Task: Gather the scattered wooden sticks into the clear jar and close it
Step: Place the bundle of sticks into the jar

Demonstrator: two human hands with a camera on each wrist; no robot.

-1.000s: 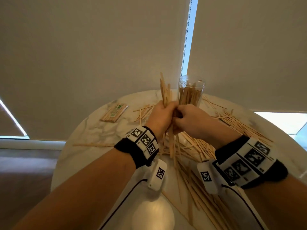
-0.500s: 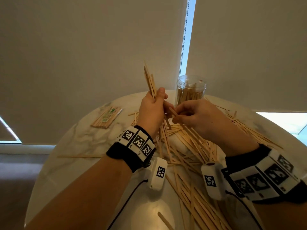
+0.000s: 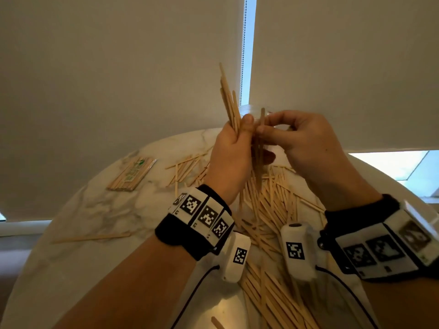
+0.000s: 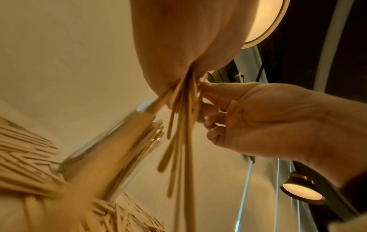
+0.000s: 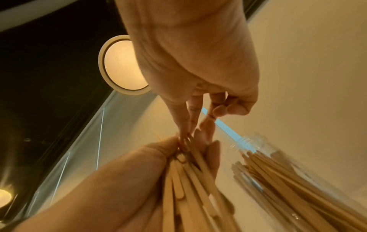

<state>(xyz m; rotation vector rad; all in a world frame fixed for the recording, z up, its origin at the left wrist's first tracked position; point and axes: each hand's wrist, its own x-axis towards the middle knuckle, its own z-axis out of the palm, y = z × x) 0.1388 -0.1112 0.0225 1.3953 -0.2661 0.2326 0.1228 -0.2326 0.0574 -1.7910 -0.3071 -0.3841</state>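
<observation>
Head view, looking down over both forearms: the left hand (image 3: pixel 231 153) is up above the table (image 3: pixel 78 210) with its fingers curled round a bundle of sticks (image 3: pixel 229 103), the tips fanning up and to the left, the lower ends hanging below the fist. Right beside it, the right hand (image 3: pixel 301 141) pinches a single stick (image 3: pixel 262 119) between thumb and forefinger, held upright and touching the left thumb. The other fingers of that hand are loosely curled.

Behind the two hands stands the clear jar (image 3: pixel 251 109), mostly hidden; only its rim peeks out. From the right wrist camera the jar (image 5: pixel 282 164) shows better: open at the mouth, no lid on it, and already packed with sticks standing inside. From the left wrist camera the bundle (image 4: pixel 182 125) spills down out of the left palm, and the right fingers (image 4: pixel 208 100) press in against it.

Down on the marble table the loose sticks (image 3: pixel 273 210) lie in a thick heap beneath and in front of the hands. One lone stick (image 3: pixel 92 237) lies well apart at the left edge. A wrapped packet of sticks (image 3: pixel 131 174) sits off to the far left.
</observation>
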